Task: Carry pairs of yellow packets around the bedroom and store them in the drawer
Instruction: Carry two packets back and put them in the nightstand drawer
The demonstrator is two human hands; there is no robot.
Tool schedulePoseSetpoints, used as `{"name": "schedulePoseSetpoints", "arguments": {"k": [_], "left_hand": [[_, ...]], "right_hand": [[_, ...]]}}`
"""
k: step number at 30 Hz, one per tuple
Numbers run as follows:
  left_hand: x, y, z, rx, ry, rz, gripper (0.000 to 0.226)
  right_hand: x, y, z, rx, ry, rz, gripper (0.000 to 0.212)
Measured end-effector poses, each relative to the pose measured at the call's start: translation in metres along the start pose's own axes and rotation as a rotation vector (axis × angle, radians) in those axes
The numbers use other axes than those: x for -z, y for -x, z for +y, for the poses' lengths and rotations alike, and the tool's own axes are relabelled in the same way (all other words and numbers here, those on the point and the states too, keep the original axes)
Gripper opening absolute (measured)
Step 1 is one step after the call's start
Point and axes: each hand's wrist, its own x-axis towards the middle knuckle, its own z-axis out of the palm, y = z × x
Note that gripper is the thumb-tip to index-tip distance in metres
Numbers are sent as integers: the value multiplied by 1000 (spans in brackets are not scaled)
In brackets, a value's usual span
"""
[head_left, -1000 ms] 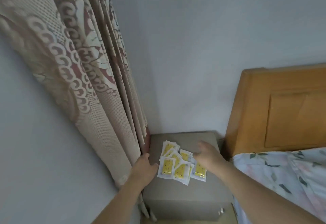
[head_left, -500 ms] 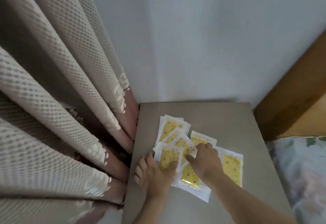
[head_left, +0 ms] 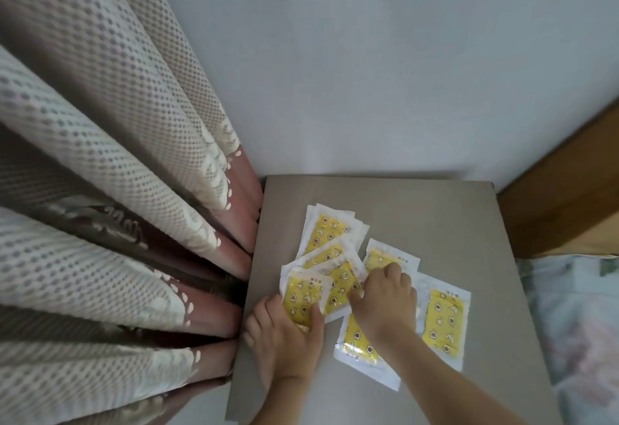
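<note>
Early stage: yellow packets [head_left: 445, 317] lie scattered on the table [head_left: 435, 210], left hand [head_left: 284, 337] pinching one near the left edge, right hand [head_left: 385, 304] clenched on another; no drawer visible.

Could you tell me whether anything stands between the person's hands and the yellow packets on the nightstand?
Nothing visible does. The left hand already grips one white-edged yellow packet, and the right hand rests curled on the overlapping packets on the grey nightstand top. The patterned curtain hangs clear beside them.
</note>
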Motion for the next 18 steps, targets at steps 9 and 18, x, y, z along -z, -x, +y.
{"name": "schedulePoseSetpoints", "arguments": {"k": [9,18], "left_hand": [[-1,1,0,-35,-21,30,64],[1,2,1,-32,-32,37,67]], "right_hand": [[10,-4,4,-121,18,-76,24],[19,-1,6,-1,-122,-85,16]]}}
